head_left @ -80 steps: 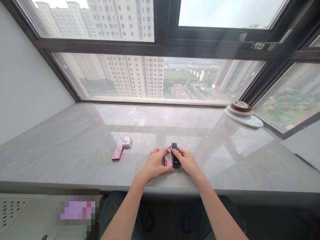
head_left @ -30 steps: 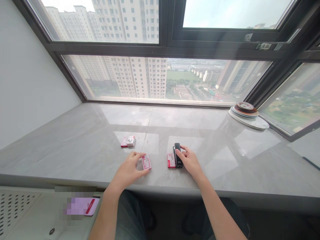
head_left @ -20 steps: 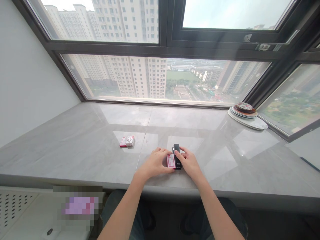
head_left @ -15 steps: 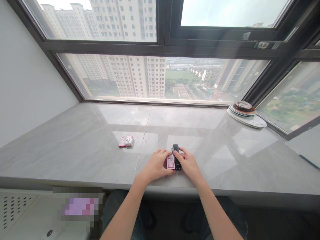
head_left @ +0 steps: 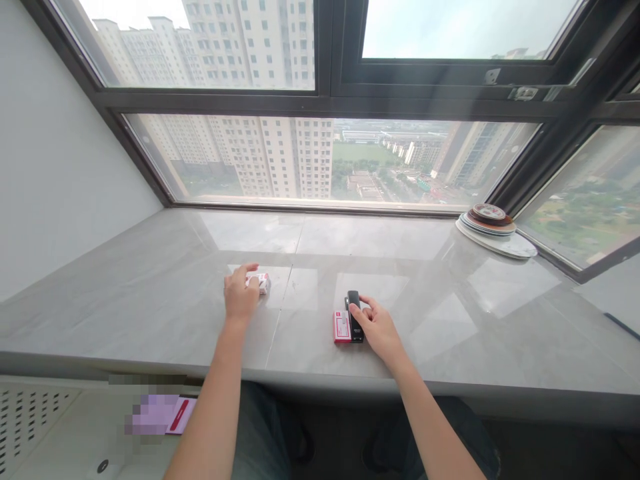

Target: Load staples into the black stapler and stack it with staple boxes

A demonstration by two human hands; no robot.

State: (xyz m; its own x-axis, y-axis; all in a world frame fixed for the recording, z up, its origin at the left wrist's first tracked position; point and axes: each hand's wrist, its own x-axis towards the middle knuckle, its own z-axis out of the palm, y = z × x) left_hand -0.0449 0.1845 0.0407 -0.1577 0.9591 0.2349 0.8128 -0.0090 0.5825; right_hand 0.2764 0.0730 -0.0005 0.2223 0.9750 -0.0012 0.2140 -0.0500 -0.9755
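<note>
On the counter, my right hand (head_left: 376,327) grips a black stapler (head_left: 355,319) from its right side, the thumb lying on top. A small red-and-white box (head_left: 342,327) lies flat against the stapler's left side. Farther left, my left hand (head_left: 241,293) is over the spot of two other small boxes. Its thumb and index finger are apart, close to a small white box with red print (head_left: 263,283); whether they touch it I cannot tell. The red-and-white box beside that one is hidden under this hand.
A stack of plates or saucers (head_left: 490,221) stands in the counter's back right corner, by the window frame. The glossy grey counter (head_left: 165,293) ends in a front edge before my legs. Below left is a white perforated surface with a partly pixelated purple item (head_left: 155,413).
My left hand has left the red-and-white box beside the stapler and moved left to the other two boxes. My right hand keeps its hold on the stapler.
</note>
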